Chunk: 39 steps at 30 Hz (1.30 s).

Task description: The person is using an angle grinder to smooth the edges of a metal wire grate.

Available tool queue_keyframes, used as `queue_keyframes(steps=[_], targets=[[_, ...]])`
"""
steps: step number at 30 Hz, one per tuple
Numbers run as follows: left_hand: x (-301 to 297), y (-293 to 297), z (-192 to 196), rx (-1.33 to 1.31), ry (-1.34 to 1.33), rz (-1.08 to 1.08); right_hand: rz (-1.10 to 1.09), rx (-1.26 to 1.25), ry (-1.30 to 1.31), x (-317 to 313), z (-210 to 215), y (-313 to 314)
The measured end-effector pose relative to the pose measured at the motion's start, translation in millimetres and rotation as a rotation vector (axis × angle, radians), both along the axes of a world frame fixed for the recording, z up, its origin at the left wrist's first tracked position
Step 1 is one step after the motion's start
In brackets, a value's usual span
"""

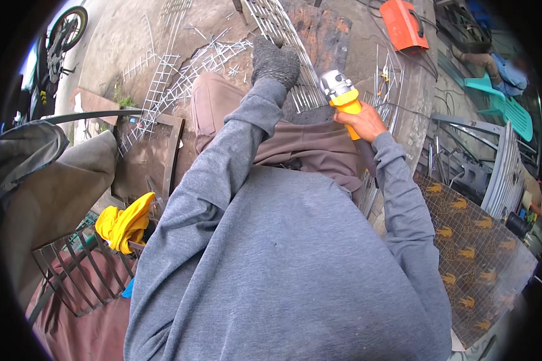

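Observation:
My left hand [275,63], in a dark grey knit glove, closes on the edge of a metal grating [307,90] made of long parallel bars. The glove hides part of that edge, and the fingertips are hard to make out. My bare right hand [367,122] is wrapped round the yellow body of an angle grinder [345,100]. Its silver head points up and left, close beside the right side of the grating. I cannot see the grinder's disc clearly, nor whether it touches the bars.
Welded wire lattice [162,78] and loose cut rods lie on the concrete to the left. A scorched wooden board [328,36] is beyond the grating. An orange case [402,25] stands far right, near cables. Another person [507,75] sits by a teal chair [506,105]. A yellow cloth [125,222] hangs at lower left.

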<state>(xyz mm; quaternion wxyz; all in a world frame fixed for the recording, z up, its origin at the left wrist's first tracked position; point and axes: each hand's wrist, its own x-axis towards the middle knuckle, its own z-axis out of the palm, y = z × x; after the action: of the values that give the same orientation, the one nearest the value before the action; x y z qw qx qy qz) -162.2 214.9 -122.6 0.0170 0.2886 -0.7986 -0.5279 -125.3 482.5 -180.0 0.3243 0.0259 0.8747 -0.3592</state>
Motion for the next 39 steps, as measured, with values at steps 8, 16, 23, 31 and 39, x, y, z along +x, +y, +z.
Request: queue_keyframes(steps=[8,16,23,31,39], targets=[[-1.8,-0.6,-1.5,0.011,-0.008,-0.002,0.031,-0.015,-0.006,-6.0,15.3,-9.9],[-1.2,-1.2,4.5,0.038,-0.011,0.002,-0.020,-0.067,0.025,-3.2,20.0,-12.1],[-5.3,-2.8,-11.5,0.075,-0.001,0.014,-0.060,-0.106,-0.083,-1.6,14.4,-9.3],[-6.7,-7.9,-32.6,0.022,0.055,0.014,0.009,-0.013,0.018,-1.2,14.0,-3.0],[-4.4,-8.2,-24.8,-0.027,0.025,0.003,-0.007,-0.040,-0.040,-1.2,18.5,-6.2]])
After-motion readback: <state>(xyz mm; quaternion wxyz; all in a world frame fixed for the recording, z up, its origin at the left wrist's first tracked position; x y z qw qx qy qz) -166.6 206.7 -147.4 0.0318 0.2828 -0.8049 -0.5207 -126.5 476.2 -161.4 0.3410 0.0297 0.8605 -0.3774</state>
